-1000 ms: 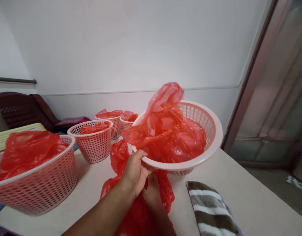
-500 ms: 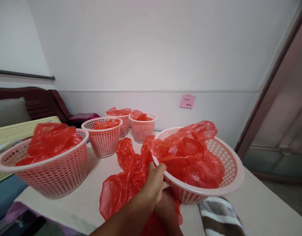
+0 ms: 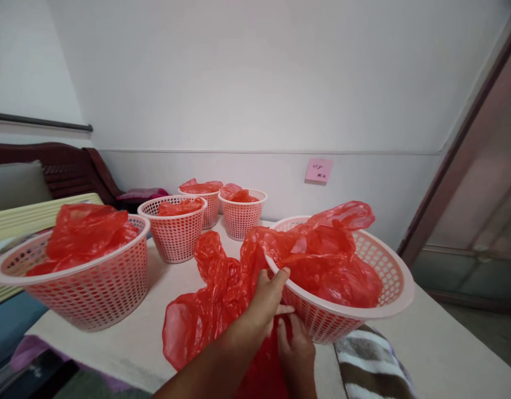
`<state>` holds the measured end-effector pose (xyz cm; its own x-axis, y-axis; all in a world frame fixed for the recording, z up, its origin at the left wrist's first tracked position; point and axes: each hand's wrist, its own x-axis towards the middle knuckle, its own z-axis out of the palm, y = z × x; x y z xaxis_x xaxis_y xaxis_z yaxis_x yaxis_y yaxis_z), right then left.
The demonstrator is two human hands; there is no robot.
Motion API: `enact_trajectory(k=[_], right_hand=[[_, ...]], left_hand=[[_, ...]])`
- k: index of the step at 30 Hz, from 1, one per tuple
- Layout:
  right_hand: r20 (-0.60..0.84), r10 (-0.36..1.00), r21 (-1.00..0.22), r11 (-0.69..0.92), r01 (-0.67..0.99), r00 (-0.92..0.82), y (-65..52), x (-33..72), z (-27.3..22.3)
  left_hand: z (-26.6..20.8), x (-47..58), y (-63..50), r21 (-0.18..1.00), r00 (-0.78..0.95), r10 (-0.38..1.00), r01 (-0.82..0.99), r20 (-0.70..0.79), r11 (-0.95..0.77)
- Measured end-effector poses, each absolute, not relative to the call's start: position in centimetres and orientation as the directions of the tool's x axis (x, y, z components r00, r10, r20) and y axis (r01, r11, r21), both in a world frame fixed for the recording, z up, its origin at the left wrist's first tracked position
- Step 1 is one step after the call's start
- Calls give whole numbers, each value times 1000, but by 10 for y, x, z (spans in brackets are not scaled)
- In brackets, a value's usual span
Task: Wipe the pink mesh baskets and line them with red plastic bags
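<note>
A large pink perforated plastic basket (image 3: 342,320) tilts toward me at the right, with a crumpled red plastic bag (image 3: 338,277) inside. My left hand (image 3: 272,291) is closed on its near-left rim, thumb over the edge. More red plastic bag (image 3: 205,316) spills over that rim and lies bunched on the table. Below the left hand, my right hand (image 3: 296,346) has its fingers curled at the red plastic under the basket's side; part of its grip is hidden.
Another large pink basket (image 3: 101,293) with red plastic stands at the left of the white table (image 3: 126,343). Several smaller pink baskets (image 3: 176,235) stand toward the wall. A striped towel (image 3: 372,360) lies under the tilted basket. A pink note (image 3: 318,170) is on the wall.
My right hand has come out from behind the left wrist, moving slightly right along the basket's side. The left hand still grips the rim, and the basket's near rim has risen slightly.
</note>
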<state>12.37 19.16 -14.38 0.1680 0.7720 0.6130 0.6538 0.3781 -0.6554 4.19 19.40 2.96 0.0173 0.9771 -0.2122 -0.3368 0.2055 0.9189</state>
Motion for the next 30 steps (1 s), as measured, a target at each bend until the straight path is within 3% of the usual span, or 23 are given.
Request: enact_trajectory(k=[4, 7, 12, 15, 19, 21, 23, 25, 27, 30], right_hand=[[621, 763, -692, 425, 583, 180, 184, 130, -139], [585, 790, -721, 403, 564, 183, 183, 133, -142], [376, 915, -709, 184, 681, 144, 187, 139, -149], [224, 968, -642, 58, 764, 114, 191, 131, -152], [177, 984, -631, 103, 769, 14, 193, 107, -158], [220, 974, -620, 189, 762, -64, 189, 98, -157], [372, 920, -580, 334, 743, -124, 180, 98, -142], [626, 770, -485, 508, 711, -123, 171, 110, -109], [854, 518, -336, 623, 706, -50, 166, 132, -60], [941, 332, -145, 563, 814, -62, 178, 171, 12]], left_hand=[[27, 33, 184, 958, 3, 988, -245, -152, 148], [18, 11, 173, 997, -132, 990, -68, -54, 45], [-17, -72, 152, 929, -336, 907, 347, 254, -131], [-43, -113, 146, 878, -355, 906, 477, 230, -36], [-75, -110, 152, 843, -273, 960, 530, 66, 93], [-89, -90, 160, 809, -285, 959, 562, -9, 174], [-100, -67, 169, 752, -313, 947, 608, -67, 254], [-110, -47, 176, 682, -315, 944, 668, -102, 296], [-118, -33, 180, 609, -306, 945, 731, -112, 309], [-127, -19, 179, 507, -296, 949, 805, -104, 307]])
